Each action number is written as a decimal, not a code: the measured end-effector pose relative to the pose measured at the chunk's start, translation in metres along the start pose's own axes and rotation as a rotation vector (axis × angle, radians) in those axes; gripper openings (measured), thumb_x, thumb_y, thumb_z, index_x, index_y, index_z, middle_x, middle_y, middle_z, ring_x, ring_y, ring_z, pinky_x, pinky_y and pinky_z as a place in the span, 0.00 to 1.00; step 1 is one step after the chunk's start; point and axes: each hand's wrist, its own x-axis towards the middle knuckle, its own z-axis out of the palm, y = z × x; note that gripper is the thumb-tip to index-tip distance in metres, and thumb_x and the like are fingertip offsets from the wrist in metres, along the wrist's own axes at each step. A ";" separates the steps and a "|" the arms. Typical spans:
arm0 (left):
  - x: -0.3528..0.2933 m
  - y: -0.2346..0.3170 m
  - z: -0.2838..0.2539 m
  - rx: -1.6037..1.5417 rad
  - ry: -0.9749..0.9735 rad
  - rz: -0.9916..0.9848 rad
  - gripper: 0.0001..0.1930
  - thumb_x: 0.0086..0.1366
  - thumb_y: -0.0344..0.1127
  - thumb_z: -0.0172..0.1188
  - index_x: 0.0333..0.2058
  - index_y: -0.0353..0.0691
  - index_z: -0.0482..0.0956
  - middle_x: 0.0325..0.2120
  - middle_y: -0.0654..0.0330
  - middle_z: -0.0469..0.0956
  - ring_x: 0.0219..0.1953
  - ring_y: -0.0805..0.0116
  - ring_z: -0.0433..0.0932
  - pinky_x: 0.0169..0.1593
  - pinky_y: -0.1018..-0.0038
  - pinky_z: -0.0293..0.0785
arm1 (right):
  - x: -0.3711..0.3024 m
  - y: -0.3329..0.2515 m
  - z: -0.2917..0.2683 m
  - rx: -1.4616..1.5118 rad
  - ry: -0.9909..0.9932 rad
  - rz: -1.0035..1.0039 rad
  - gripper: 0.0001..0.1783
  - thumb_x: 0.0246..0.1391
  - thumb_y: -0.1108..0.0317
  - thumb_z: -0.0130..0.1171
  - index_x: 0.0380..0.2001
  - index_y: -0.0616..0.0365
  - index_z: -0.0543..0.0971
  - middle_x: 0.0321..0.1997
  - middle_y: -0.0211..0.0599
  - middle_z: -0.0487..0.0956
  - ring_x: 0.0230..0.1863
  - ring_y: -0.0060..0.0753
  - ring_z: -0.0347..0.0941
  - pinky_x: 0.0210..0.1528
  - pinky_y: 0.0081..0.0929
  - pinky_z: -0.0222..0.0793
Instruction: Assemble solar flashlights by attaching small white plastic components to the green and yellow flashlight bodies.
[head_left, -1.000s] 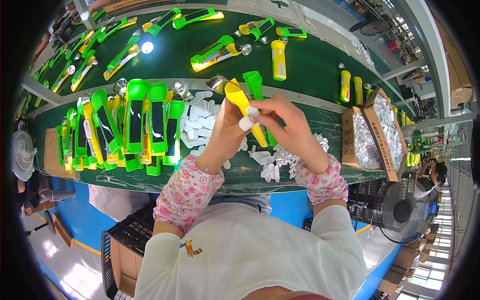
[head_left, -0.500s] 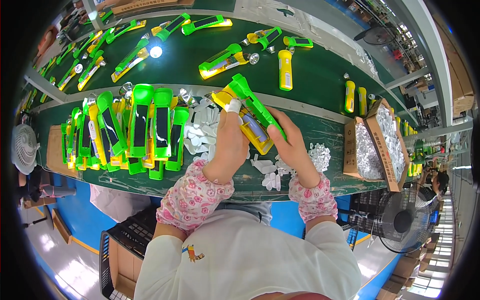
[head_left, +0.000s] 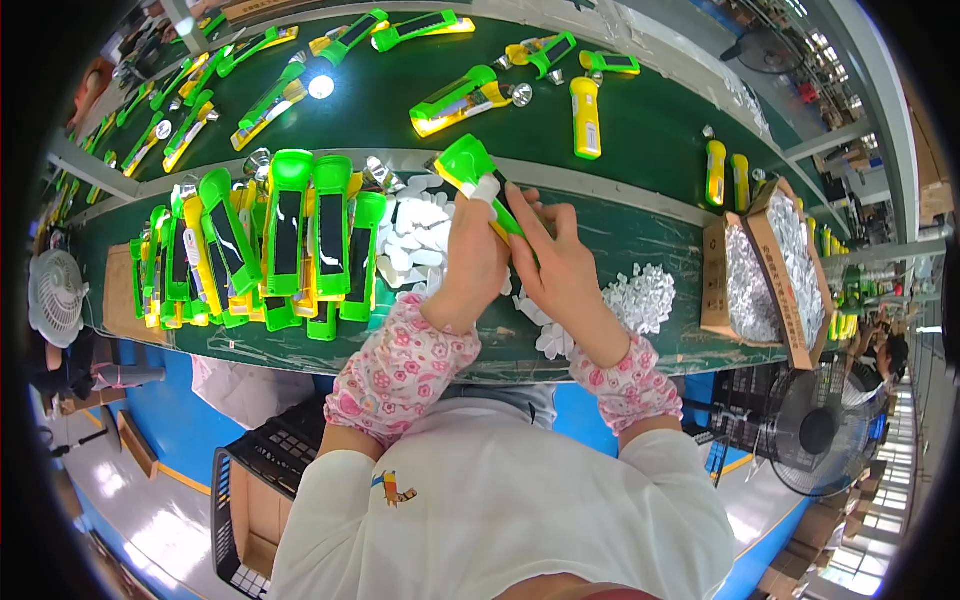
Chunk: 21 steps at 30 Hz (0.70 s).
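Over the bench's middle, both my hands are on a green-and-yellow flashlight [head_left: 466, 158], its green half lying against its yellow half. My left hand [head_left: 474, 262], with a white wrap on one finger, is closed round the flashlight's body. Fingers of my right hand [head_left: 560, 270] lie along its green side and are closed against it, covering its lower end. Just left of my left hand is a pile of flat white plastic pieces [head_left: 415, 235]. A heap of small whitish pieces [head_left: 640, 302] lies beside my right wrist.
Several green-and-yellow flashlights [head_left: 288, 225] stand packed together at left, loose reflectors [head_left: 383, 172] behind them. More flashlights [head_left: 460, 103] lie on the green belt [head_left: 370, 120] beyond; one lamp is lit. Cardboard boxes [head_left: 727, 290] of silvery pieces sit right, above a black fan [head_left: 815, 430].
The flashlight's two halves, spread apart with wires and a battery showing, are now together. My right hand has moved inward over it. The view has shifted slightly.
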 end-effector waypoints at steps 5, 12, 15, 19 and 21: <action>0.018 0.040 -0.005 0.443 -0.085 0.086 0.10 0.67 0.33 0.54 0.40 0.31 0.76 0.38 0.55 0.78 0.41 0.65 0.78 0.45 0.70 0.75 | -0.008 0.014 0.005 0.104 0.044 -0.167 0.29 0.57 0.70 0.54 0.63 0.48 0.66 0.48 0.46 0.69 0.42 0.51 0.72 0.41 0.37 0.72; -0.001 0.025 -0.026 0.078 -0.005 -0.388 0.19 0.70 0.52 0.48 0.49 0.43 0.68 0.43 0.59 0.74 0.49 0.61 0.73 0.56 0.57 0.67 | -0.023 0.026 -0.011 0.302 0.028 -0.231 0.28 0.49 0.66 0.64 0.56 0.49 0.74 0.50 0.40 0.72 0.49 0.43 0.68 0.50 0.37 0.65; 0.007 0.041 -0.044 -0.004 0.003 -0.331 0.18 0.66 0.48 0.56 0.42 0.38 0.68 0.28 0.63 0.69 0.29 0.73 0.70 0.37 0.74 0.69 | -0.036 0.098 -0.056 -0.162 0.164 0.006 0.15 0.46 0.66 0.66 0.40 0.53 0.80 0.34 0.40 0.75 0.35 0.44 0.73 0.34 0.34 0.71; 0.008 0.045 -0.025 -0.049 -0.011 -0.218 0.22 0.65 0.52 0.54 0.41 0.36 0.67 0.23 0.65 0.63 0.22 0.77 0.62 0.26 0.77 0.59 | -0.064 0.165 -0.067 -0.417 -0.088 0.440 0.15 0.40 0.60 0.69 0.26 0.58 0.76 0.26 0.42 0.75 0.33 0.49 0.75 0.34 0.41 0.70; 0.012 0.039 -0.027 -0.087 -0.060 -0.270 0.22 0.66 0.56 0.51 0.41 0.40 0.67 0.23 0.63 0.63 0.22 0.75 0.61 0.26 0.75 0.59 | -0.066 0.184 -0.063 -0.314 -0.195 0.430 0.15 0.38 0.62 0.70 0.25 0.59 0.76 0.27 0.44 0.77 0.34 0.52 0.75 0.35 0.43 0.69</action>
